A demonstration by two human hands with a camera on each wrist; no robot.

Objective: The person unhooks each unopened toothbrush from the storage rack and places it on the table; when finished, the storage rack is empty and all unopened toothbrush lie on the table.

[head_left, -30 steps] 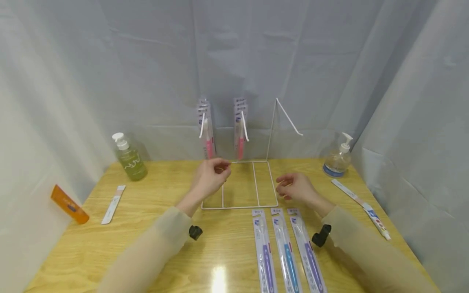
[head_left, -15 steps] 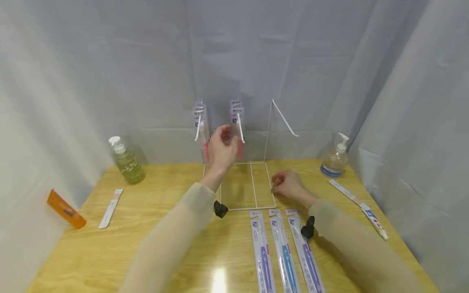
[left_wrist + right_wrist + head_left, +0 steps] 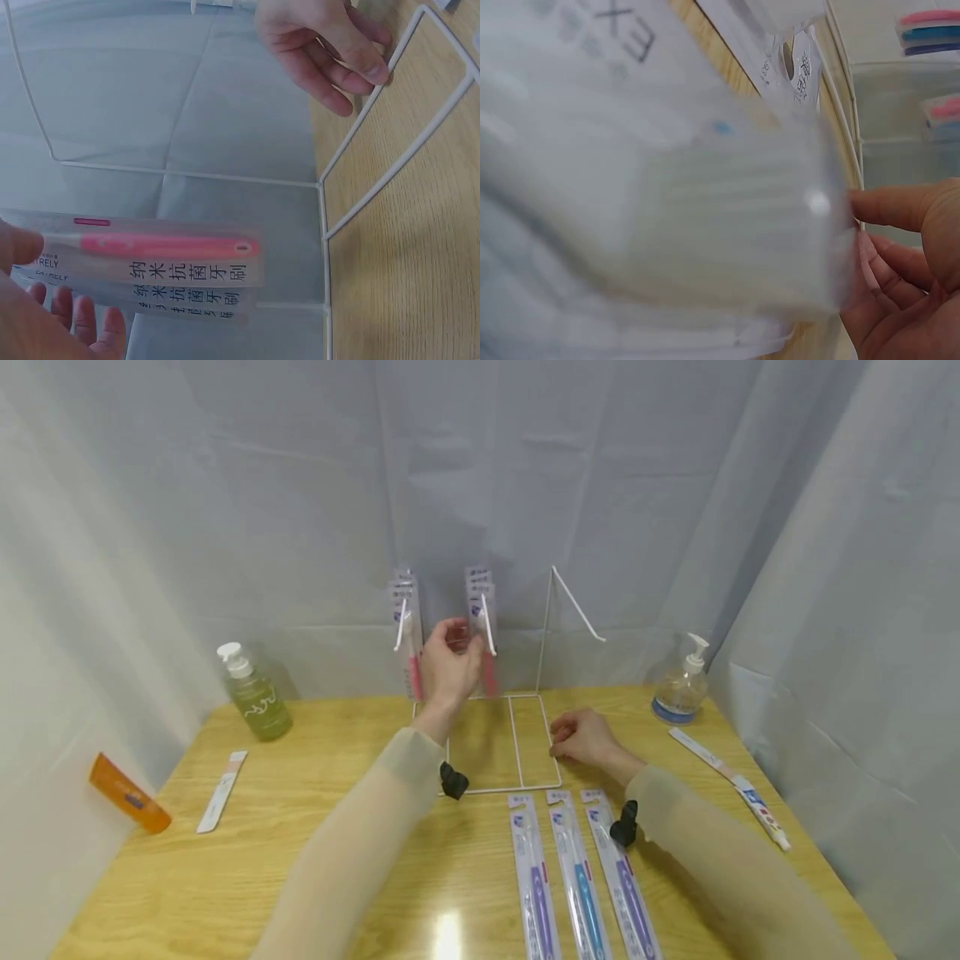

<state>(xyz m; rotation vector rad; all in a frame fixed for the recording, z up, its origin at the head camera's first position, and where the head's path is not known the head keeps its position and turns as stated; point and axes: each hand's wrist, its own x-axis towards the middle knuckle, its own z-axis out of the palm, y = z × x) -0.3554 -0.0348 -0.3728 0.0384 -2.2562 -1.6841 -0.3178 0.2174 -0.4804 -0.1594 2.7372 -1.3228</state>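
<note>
A: What takes up the most room?

B: A grey curtain (image 3: 300, 527) behind, then the wooden table (image 3: 187, 893). On it stands a white wire rack (image 3: 325, 238).

A: And the toothbrushes?

B: A middle stack of packs (image 3: 187, 262), pink handle foremost, hangs on the middle hook (image 3: 488, 627). A left stack (image 3: 415, 681) hangs on the left hook (image 3: 401, 625), and three loose packs (image 3: 577, 868) lie on the table in front of the rack.

A: How would that middle stack handle?

B: Lightly, I'd judge. The clear plastic looks fairly stiff but smooth, so the packs could slide over one another; the flat top is probably what bends first. I'd take the long side edges, below the hook.

A: And the hands?

B: The left hand (image 3: 450, 668) is raised at the middle stack, its back towards the head camera, thumb and fingers loosely curved and apart about the packs. Whether they grip, I can't tell. The right hand (image 3: 588, 739) is low, reaching in from the right, fingers curled, pinching the rack's base wire.

A: Smallest detail?

B: The right thumb's tip (image 3: 375, 72), against that wire.
</note>
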